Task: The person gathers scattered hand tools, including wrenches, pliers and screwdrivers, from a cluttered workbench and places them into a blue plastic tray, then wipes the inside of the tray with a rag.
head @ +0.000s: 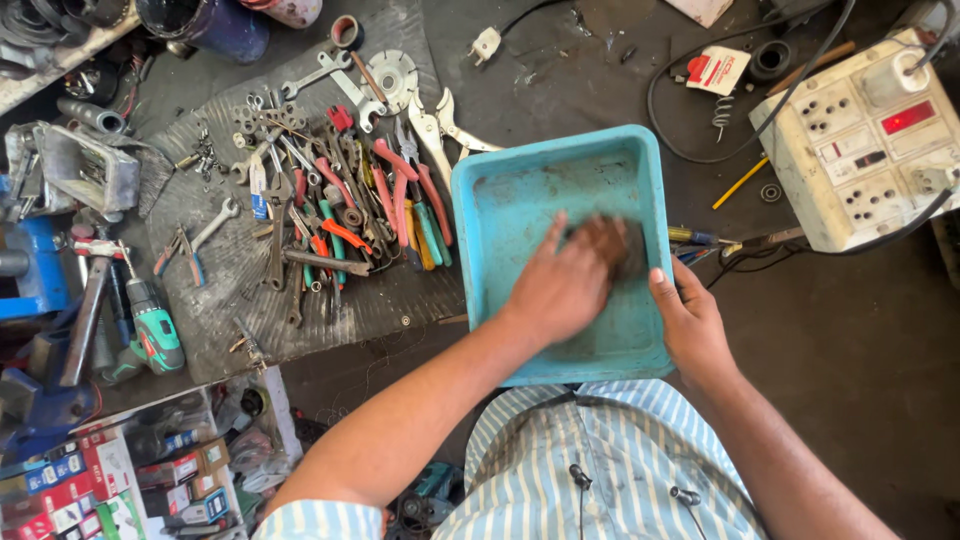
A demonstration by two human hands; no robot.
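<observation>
A light blue plastic tray (520,190) sits on the dark workbench in front of me. My left hand (560,285) is inside it, fingers pressed down on a dark brown rag or pad (625,245) against the tray's floor near its right side. My right hand (690,320) grips the tray's right rim, thumb over the edge, and steadies it. Whether the left hand grips the pad or only presses on it is unclear.
A heap of pliers, spanners and screwdrivers (330,210) lies on a grey mat left of the tray. A green cordless drill (150,330) is at far left. A white socket board (865,140) with cables stands at right. Boxes (110,480) sit below left.
</observation>
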